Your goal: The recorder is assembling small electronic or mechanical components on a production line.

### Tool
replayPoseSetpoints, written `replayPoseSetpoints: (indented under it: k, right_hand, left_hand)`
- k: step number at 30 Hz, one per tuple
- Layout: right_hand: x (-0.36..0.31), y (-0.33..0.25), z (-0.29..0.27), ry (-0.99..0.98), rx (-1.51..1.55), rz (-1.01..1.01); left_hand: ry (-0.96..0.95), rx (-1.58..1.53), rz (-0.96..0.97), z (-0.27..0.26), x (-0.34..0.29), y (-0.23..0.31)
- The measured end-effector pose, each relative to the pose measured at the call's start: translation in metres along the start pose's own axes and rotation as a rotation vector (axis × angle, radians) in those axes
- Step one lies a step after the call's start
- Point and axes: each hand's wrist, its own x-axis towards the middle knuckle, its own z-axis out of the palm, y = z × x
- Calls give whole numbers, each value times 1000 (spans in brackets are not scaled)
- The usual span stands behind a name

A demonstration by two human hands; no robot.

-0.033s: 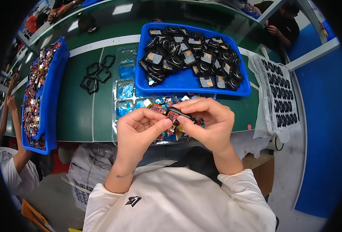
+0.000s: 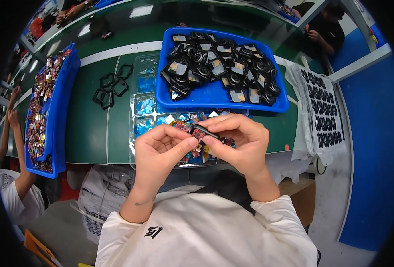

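Observation:
Between my fingertips, over the near edge of the table, is a small black watch case (image 2: 206,131) with a red circuit board (image 2: 198,135) at its left side. My right hand (image 2: 243,138) grips the case with thumb below and fingers above. The thumb and forefinger of my left hand (image 2: 161,147) pinch at the board's left edge. Whether the board sits inside the case or only against it, I cannot tell. Beneath both hands lies a clear plastic tray (image 2: 133,144) with blue-filmed pieces (image 2: 144,104) and loose red circuit boards (image 2: 182,126), partly hidden by my hands.
A blue bin (image 2: 201,95) of black watch housings (image 2: 217,66) stands beyond my hands. Several black frames (image 2: 111,84) lie left of it. Another blue bin (image 2: 59,129) of circuit boards is far left. White sheeting with rows of black parts (image 2: 323,107) covers the right end.
The black watch case has tilted slightly in my right hand, and my right fingers have shifted a little to the left. My left hand stays in place.

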Motion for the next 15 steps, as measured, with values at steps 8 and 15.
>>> replayPoseSetpoints:
  k: [8, 15]
  right_hand:
    - [29, -13, -13, -138, 18, 199]
    - [173, 39, -112, 179, -236, 66]
  left_hand:
    - [87, 273, 142, -10, -2, -1]
    - [479, 501, 426, -65, -4, -13]
